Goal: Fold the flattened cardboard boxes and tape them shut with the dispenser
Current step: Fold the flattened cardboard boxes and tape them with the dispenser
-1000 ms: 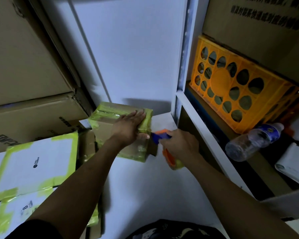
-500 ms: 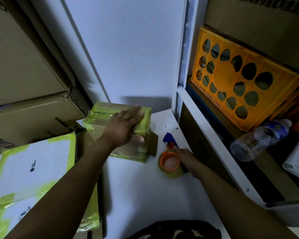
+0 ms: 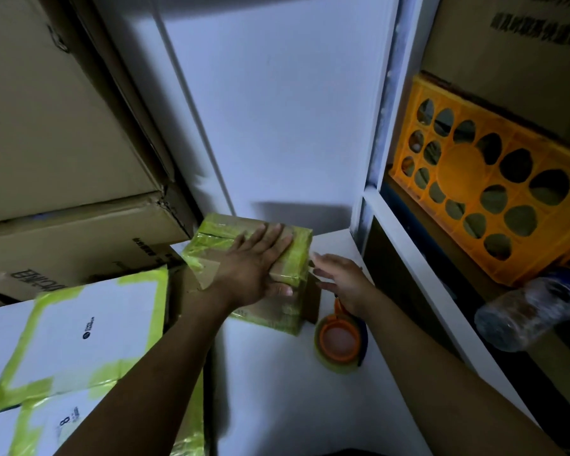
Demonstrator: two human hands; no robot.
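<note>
- Far left: big brown cartons (image 3: 63, 232) stacked against the wall. In front of them are a couple of white boxes (image 3: 79, 327) with yellow-green tape along the edges, so those look finished to me.
- Middle: the small cardboard box (image 3: 213, 240) being worked on sits on the white bench (image 3: 277, 399), right up against the back wall. It already has plenty of yellow-green tape on it.
- The left hand (image 3: 254, 263) lies flat on top of it, fingers straight and thumb down the near face. It's pressing the box down, not gripping it.
- A brown flap (image 3: 314, 306) sticks out on the box's right side, and it looks untaped.
- The right hand (image 3: 339, 279) is just beside that side of the box, fingers spread and relaxed, holding nothing.
- The tape dispenser (image 3: 338, 345) lies on the bench below the right wrist. I can't tell if the wrist touches its handle.
- Far right: a shelf with an orange crate (image 3: 474, 199) and a plastic bottle (image 3: 533, 311) on its side.
- My read is that this is the tail end of sealing this box. The next move is probably folding that flap in or smoothing the tape with the free hand while the left keeps the box pinned. After that, the dispenser gets picked up for another strip.
</note>
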